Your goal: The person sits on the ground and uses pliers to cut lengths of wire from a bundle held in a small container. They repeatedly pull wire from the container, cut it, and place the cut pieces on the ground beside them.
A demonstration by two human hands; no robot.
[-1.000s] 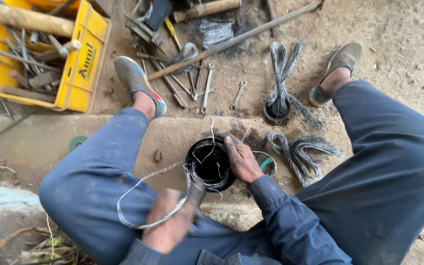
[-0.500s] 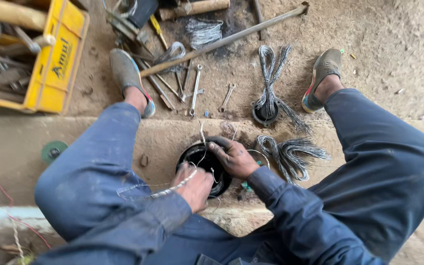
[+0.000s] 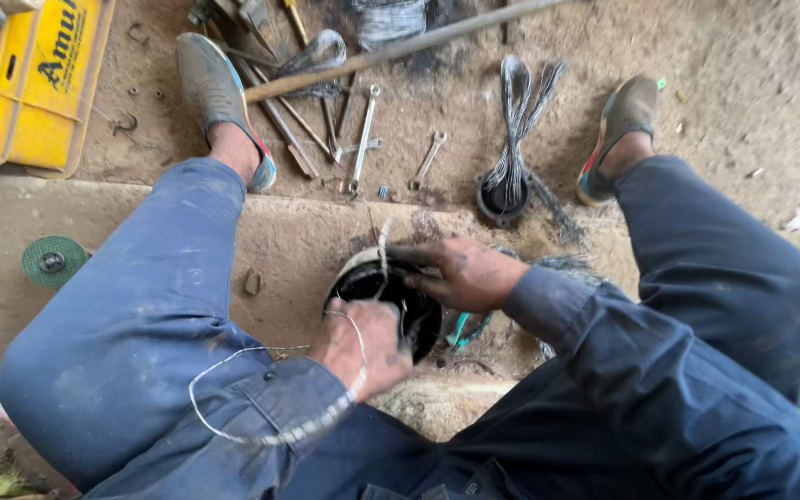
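Presently, a thin wire (image 3: 270,431) is gripped in the closed fingers of the left hand (image 3: 363,347), while the right hand (image 3: 460,275) is pinched on the strand at the rim of the black round housing (image 3: 391,306) on the concrete step (image 3: 289,236) between the knees. Threading is judged in hand; steady tension and a careful feed are called for next. Spanners (image 3: 363,139) lie beyond.

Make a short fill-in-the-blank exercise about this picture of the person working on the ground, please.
1. Both hands, the left hand and the right hand, work at a black round ____ between the knees.
2. A thin wire loops over the person's ____ thigh.
3. The crate at the upper left is ____ in colour.
4. Two spanners lie on the ground between the person's ____.

Missing words: ring; left; yellow; feet
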